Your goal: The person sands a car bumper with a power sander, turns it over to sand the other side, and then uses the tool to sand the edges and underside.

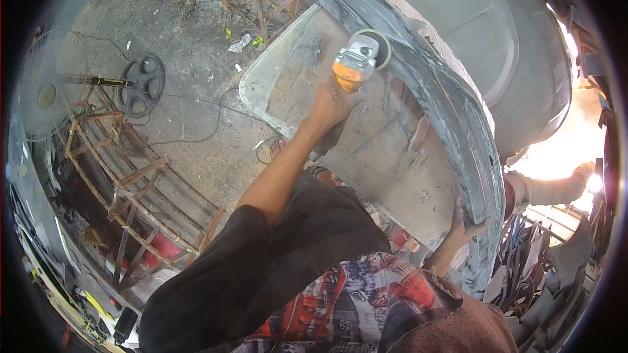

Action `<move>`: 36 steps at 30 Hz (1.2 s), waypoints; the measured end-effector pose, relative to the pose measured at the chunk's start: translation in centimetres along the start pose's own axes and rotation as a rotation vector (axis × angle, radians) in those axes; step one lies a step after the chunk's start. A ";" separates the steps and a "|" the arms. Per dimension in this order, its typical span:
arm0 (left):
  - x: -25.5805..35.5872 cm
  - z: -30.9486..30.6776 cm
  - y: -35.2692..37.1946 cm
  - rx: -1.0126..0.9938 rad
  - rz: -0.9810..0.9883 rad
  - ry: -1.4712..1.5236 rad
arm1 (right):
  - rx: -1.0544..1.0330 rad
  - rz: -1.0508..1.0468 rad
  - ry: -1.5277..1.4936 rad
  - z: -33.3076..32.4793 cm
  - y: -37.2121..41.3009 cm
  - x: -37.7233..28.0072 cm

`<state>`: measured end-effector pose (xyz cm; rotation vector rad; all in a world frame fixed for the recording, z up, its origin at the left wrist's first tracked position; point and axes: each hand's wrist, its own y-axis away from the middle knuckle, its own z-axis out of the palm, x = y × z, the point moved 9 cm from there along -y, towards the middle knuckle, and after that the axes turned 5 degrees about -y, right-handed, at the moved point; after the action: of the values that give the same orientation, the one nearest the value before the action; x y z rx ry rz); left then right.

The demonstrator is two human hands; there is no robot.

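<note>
My left hand (332, 101) is closed around the orange body of an angle grinder (350, 73), which has a silver head. Its round disc (386, 51) stands at the inner edge of a long curved grey panel (437, 95), shaped like a vehicle bumper; whether it touches is not clear. Pale, dusty scuffs cover the panel's dark surface. Lower down, my right hand (461, 230) grips the panel's inner edge near its bottom end, with the thumb pointing up and the fingers reaching over it. Under the grinder lies a worn, stained board (373, 150).
At the left stand a pedestal fan (47, 97) with a round black base (141, 85) and a rusty metal frame (124, 189). A cable (196, 138) crosses the dirty floor. Large grey moulded shells (536, 72) and stacked scrap pieces (556, 281) are at the right.
</note>
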<state>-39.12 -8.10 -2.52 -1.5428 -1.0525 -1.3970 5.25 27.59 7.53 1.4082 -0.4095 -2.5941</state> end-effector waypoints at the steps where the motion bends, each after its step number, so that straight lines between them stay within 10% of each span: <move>1: 0.5 0.5 0.2 -0.045 0.015 0.010 | 0.002 0.018 -0.010 -0.1 -0.1 0.1; 36: -3.1 1.2 1.7 0.116 -0.016 -0.019 | 0.027 0.054 -0.096 1.6 1.2 0.4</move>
<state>-37.23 -7.81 -5.73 -1.4688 -1.1395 -1.3116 3.73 26.59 8.40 1.2655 -0.4904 -2.6291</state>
